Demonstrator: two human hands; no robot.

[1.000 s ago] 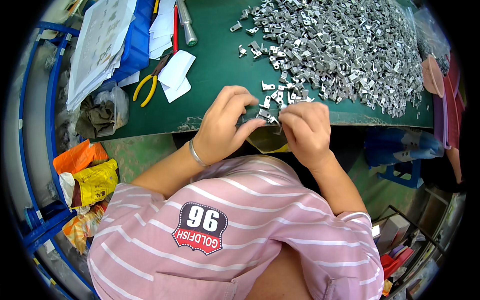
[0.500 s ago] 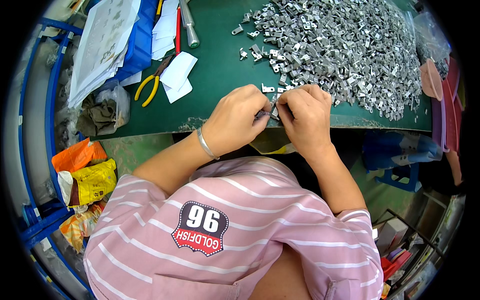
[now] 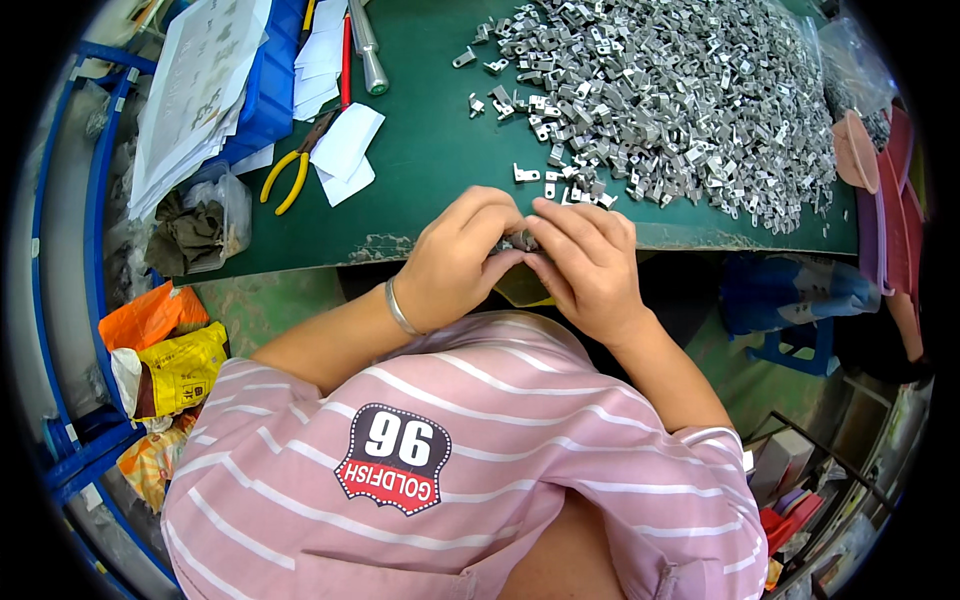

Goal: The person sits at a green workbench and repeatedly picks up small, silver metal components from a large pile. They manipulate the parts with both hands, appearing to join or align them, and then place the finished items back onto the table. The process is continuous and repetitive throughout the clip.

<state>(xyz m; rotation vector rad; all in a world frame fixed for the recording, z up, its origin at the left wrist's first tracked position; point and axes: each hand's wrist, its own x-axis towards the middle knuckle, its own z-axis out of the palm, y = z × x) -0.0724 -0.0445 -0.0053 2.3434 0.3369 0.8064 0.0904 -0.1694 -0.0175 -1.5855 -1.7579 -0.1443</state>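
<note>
My left hand (image 3: 455,252) is closed around a few small grey metal brackets (image 3: 514,242), partly hidden by its curled fingers. My right hand (image 3: 592,262) meets it fingertip to fingertip, pinching at the same pieces. Both hands are held at the table's front edge, in front of my chest. Just beyond them lie several loose brackets (image 3: 580,185), and a big heap of the same bent, holed brackets (image 3: 680,110) spreads over the right side of the green table (image 3: 420,150).
At the left are yellow-handled pliers (image 3: 287,180), white paper slips (image 3: 347,140), a metal-shafted tool (image 3: 368,50), a blue bin (image 3: 270,100) under papers, and a clear tub (image 3: 236,220) with a dark cloth. A clear plastic bag (image 3: 858,65) and a blue stool (image 3: 795,345) stand right.
My right hand has moved left and down, away from the loose brackets, and its fingers now meet the left hand's. The left hand has shifted slightly toward me.
</note>
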